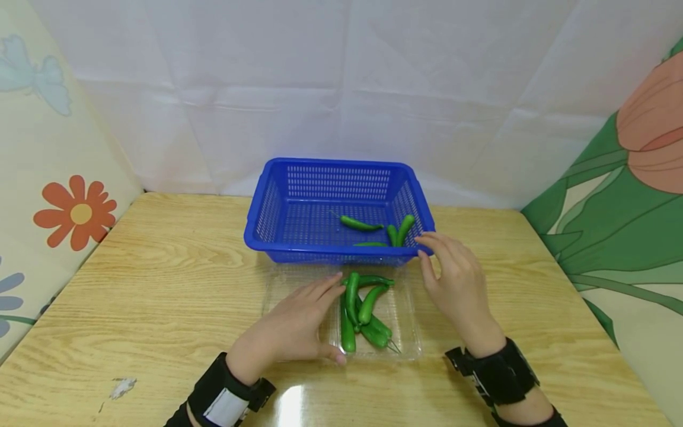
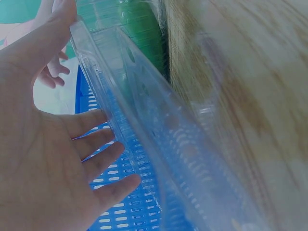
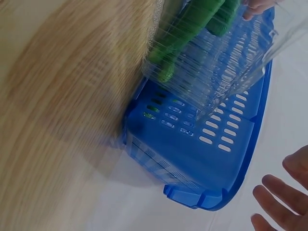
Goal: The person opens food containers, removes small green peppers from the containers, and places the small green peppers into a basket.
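Several green chili peppers (image 1: 351, 299) lie in a clear plastic tray (image 1: 409, 332) in front of a blue plastic basket (image 1: 336, 249). My left hand (image 1: 293, 327) reaches over the tray's left side, fingers spread and nothing held, with its fingertips close to the peppers. In the left wrist view the fingers (image 2: 103, 159) line up along the clear tray wall (image 2: 159, 130). At the basket's front right corner is my right hand (image 1: 460, 284), its fingers loosely bent and holding nothing. Inside the basket, several peppers (image 1: 361, 224) lie toward the right; the front wall partly hides some.
A light wood tabletop (image 1: 133, 296) carries both containers, with a worn patch (image 1: 124, 387) at the front left. White cloth (image 1: 341, 89) hangs behind the table. Flower-printed panels (image 1: 74, 148) stand at either side.
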Available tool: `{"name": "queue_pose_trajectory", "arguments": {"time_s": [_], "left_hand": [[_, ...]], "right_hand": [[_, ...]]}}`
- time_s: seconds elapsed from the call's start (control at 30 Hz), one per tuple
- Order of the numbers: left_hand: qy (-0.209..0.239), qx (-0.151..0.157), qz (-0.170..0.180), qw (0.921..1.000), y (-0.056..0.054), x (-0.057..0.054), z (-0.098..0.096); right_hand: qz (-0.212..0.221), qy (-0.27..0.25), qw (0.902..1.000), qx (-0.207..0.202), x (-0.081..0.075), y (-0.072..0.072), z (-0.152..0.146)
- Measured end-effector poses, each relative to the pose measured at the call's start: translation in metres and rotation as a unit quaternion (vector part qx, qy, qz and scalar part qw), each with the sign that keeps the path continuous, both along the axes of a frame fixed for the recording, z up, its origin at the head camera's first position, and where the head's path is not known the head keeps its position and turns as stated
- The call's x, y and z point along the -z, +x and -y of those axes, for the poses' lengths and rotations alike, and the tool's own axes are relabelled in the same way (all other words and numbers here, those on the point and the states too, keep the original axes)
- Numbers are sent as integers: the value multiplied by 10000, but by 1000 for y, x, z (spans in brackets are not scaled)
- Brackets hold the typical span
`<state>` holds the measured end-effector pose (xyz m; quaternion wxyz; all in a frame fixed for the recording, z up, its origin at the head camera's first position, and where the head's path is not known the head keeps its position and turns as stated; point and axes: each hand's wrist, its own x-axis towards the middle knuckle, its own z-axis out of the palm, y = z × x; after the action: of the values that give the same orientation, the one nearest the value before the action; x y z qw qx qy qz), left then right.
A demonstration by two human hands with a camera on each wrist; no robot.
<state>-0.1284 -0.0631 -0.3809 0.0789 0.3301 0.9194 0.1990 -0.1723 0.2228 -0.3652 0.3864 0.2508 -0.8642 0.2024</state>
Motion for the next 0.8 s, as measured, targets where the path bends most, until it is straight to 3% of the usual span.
{"name": "queue_pose_trajectory", "arguments": {"time_s": [0.6,0.8], "left_hand": [[9,23,31,10000,1,-2,0],[-14,7,7,10000,1,-2,1]], "right_hand": [[12,232,9995,-226,-5,5,2],[-208,172,9988,-400,-7,6,6]]}}
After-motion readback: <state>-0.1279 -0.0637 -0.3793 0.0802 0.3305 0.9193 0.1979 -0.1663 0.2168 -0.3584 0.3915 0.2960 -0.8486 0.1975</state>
